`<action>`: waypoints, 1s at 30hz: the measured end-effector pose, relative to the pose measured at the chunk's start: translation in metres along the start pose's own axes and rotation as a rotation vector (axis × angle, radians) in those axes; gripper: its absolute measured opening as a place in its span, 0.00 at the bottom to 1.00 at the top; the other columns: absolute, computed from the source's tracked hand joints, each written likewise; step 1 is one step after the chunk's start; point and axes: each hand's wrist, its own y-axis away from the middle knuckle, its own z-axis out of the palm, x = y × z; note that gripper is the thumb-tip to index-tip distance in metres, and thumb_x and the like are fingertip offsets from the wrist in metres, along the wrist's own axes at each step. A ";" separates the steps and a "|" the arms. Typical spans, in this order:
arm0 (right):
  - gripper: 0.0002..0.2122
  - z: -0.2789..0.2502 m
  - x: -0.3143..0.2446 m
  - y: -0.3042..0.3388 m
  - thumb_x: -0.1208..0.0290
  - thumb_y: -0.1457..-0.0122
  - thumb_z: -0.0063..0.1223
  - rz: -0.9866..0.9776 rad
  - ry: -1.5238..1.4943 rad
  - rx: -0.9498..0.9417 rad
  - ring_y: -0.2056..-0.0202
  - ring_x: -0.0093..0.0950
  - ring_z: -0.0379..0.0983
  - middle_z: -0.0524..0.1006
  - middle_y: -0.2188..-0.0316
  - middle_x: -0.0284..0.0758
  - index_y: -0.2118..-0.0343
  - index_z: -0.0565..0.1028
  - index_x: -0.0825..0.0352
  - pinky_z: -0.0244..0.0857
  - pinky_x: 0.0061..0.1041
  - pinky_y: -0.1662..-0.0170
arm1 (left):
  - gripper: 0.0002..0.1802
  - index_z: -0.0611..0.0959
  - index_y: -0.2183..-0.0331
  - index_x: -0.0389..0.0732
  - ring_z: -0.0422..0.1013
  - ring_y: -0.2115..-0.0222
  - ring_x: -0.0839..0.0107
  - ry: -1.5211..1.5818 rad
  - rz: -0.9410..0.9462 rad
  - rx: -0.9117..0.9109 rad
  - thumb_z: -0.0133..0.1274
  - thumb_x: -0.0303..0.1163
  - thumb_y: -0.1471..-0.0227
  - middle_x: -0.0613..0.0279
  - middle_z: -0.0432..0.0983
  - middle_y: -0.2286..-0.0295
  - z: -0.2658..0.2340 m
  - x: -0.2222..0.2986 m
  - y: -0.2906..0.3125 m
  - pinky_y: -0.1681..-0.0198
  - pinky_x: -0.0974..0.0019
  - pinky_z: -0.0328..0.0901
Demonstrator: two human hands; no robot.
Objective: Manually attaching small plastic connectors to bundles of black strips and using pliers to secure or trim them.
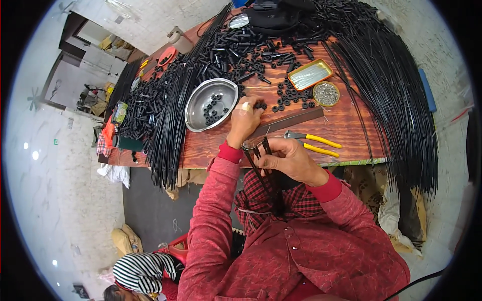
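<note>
My right hand [288,159] is closed around several thin black rods [266,148], held upright just off the table's near edge, their lower ends toward my lap. My left hand [244,121], with a pale bandage on it, rests on the table right of a steel bowl [188,111]. Its fingers are bent down at small black rings [260,105]; whether one is pinched is hidden. More black rings [215,103] lie inside the bowl. Beside my right hand lie end-cutting pliers [321,141] with yellow handles. A dark flat bar [293,120] lies behind it.
Long black rods are bundled at the left [173,120] and right [386,85]. Heaps of black tubular parts [221,55] cover the far table. A yellow tray [310,74] of thin silvery pins and a round tin [326,94] stand at the right. Another person [145,271] sits lower left.
</note>
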 end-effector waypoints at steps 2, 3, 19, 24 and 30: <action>0.09 -0.001 0.000 0.000 0.68 0.41 0.57 -0.007 -0.001 -0.002 0.70 0.19 0.73 0.74 0.69 0.30 0.66 0.74 0.69 0.69 0.19 0.66 | 0.13 0.81 0.61 0.39 0.74 0.66 0.61 0.052 -0.068 -0.023 0.56 0.24 0.53 0.54 0.76 0.66 -0.012 0.007 -0.005 0.62 0.63 0.68; 0.09 -0.001 0.000 -0.001 0.68 0.41 0.57 -0.013 -0.001 0.001 0.70 0.19 0.73 0.74 0.70 0.30 0.66 0.74 0.69 0.69 0.19 0.66 | 0.13 0.82 0.62 0.39 0.74 0.66 0.61 0.029 0.032 0.094 0.56 0.24 0.53 0.53 0.76 0.66 -0.021 0.005 -0.009 0.62 0.63 0.68; 0.10 0.011 -0.002 -0.004 0.66 0.42 0.59 -0.027 0.038 -0.003 0.72 0.20 0.74 0.75 0.70 0.30 0.67 0.75 0.68 0.68 0.18 0.69 | 0.09 0.84 0.72 0.37 0.75 0.76 0.70 -0.037 -0.439 -0.180 0.63 0.31 0.57 0.59 0.80 0.77 -0.068 -0.101 -0.010 0.71 0.68 0.67; 0.09 0.015 0.002 -0.009 0.67 0.40 0.58 -0.043 0.035 -0.035 0.72 0.15 0.71 0.73 0.74 0.26 0.65 0.75 0.69 0.67 0.16 0.69 | 0.07 0.79 0.64 0.35 0.71 0.76 0.78 0.824 -0.583 0.007 0.57 0.23 0.48 0.60 0.79 0.69 -0.103 -0.066 0.005 0.71 0.76 0.68; 0.10 0.031 0.005 -0.010 0.67 0.40 0.57 -0.019 0.051 -0.060 0.72 0.15 0.71 0.74 0.73 0.26 0.64 0.75 0.69 0.67 0.16 0.69 | 0.11 0.78 0.58 0.33 0.73 0.72 0.76 1.093 -0.562 0.104 0.52 0.22 0.45 0.53 0.79 0.64 -0.147 -0.028 0.069 0.65 0.75 0.70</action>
